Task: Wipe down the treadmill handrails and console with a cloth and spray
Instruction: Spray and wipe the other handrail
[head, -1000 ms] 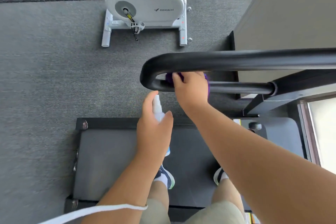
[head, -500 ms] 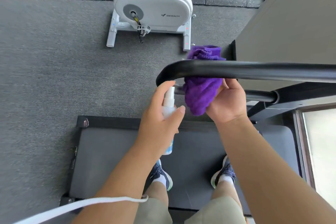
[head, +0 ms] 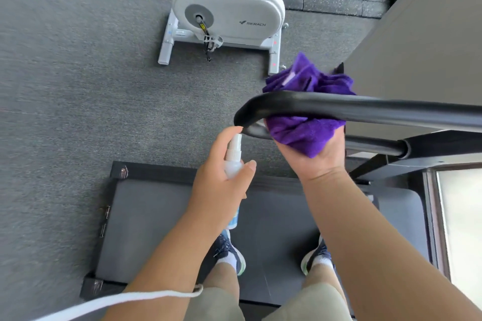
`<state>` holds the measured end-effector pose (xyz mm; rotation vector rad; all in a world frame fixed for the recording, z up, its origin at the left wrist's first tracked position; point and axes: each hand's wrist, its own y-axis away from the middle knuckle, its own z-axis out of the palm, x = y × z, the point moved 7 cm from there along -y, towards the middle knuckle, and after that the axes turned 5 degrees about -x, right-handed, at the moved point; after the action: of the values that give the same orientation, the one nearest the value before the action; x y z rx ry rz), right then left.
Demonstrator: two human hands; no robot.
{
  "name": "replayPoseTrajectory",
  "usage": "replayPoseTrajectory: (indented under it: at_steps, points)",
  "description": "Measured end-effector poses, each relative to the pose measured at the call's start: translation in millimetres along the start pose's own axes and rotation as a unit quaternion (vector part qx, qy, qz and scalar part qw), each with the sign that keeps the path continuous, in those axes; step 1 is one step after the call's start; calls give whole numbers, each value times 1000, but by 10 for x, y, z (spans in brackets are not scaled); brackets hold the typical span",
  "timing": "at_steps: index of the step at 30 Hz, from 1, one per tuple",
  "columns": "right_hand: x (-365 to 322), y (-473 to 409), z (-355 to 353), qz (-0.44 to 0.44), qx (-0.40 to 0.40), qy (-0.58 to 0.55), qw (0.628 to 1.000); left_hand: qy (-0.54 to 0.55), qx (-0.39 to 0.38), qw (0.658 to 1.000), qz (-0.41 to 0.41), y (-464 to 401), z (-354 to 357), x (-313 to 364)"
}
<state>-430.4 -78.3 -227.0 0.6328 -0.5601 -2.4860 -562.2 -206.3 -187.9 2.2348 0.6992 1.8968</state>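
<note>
A black curved treadmill handrail (head: 378, 109) crosses the right half of the view, looping back into a lower bar. My right hand (head: 317, 157) sits palm up under the rail and holds a bunched purple cloth (head: 302, 133), which bulges above and below the upper bar. My left hand (head: 221, 185) grips a small clear spray bottle (head: 233, 157), index finger on its white nozzle, pointed toward the rail's bend and the cloth. The console is out of view.
The treadmill belt (head: 273, 216) lies beneath my feet in dark sneakers. A white exercise bike (head: 229, 13) stands ahead on grey carpet. A grey wall panel (head: 417, 47) rises at the right, a window at the lower right. A white cord (head: 117, 300) crosses the bottom left.
My right hand turned from pressing the cloth on the lower bar to cupping it palm up under the upper rail. The cloth now bulges above the rail. My left hand raised the bottle slightly.
</note>
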Motion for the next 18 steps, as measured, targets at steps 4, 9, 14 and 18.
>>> replayPoseTrajectory:
  at_steps: [4,9,14,18]
  points:
    - [425,-157,12,71,76,49,993,-4,16,1000,-6,5,-16,-17]
    - [249,-320,15,-12,137,339,931,-21,32,999,7,22,95,26]
    - [123,-485,-31,-124,18,842,525,-21,16,1000,10,-26,549,97]
    - [-268,-365,-102,-238,-20,862,448,-33,12,999,4,-128,1013,150]
